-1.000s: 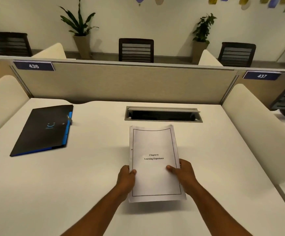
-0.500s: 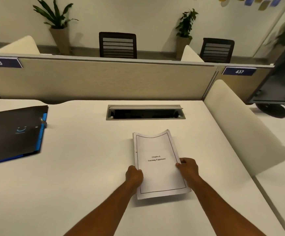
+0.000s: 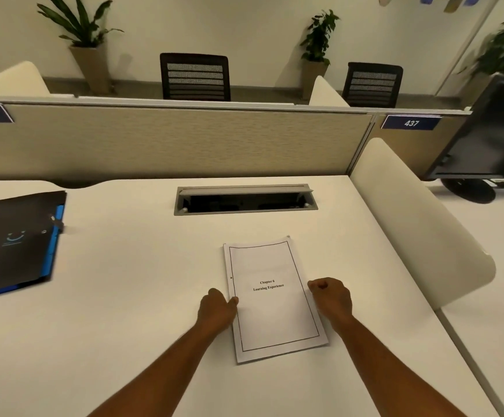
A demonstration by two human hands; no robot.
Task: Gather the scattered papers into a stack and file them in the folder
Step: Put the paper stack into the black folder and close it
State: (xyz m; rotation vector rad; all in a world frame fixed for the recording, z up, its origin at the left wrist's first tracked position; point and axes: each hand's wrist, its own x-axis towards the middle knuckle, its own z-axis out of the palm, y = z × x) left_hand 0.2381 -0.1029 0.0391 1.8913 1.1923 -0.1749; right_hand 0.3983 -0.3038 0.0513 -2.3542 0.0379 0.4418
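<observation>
- folder [image 3: 13, 242]: black with blue edge, closed, flat at far left of desk [image 3: 124, 296], well apart from papers
- left hand [image 3: 216, 308]: fingers curled, thumb pinching paper stack [image 3: 272, 299] left edge
- stack flat at desk centre
- right hand [image 3: 330, 297]: loose fist touching right edge, grip unclear

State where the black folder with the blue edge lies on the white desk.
In the head view, the black folder with the blue edge lies closed at the desk's far left, left of the grey cable hatch and well apart from the paper stack.
</observation>
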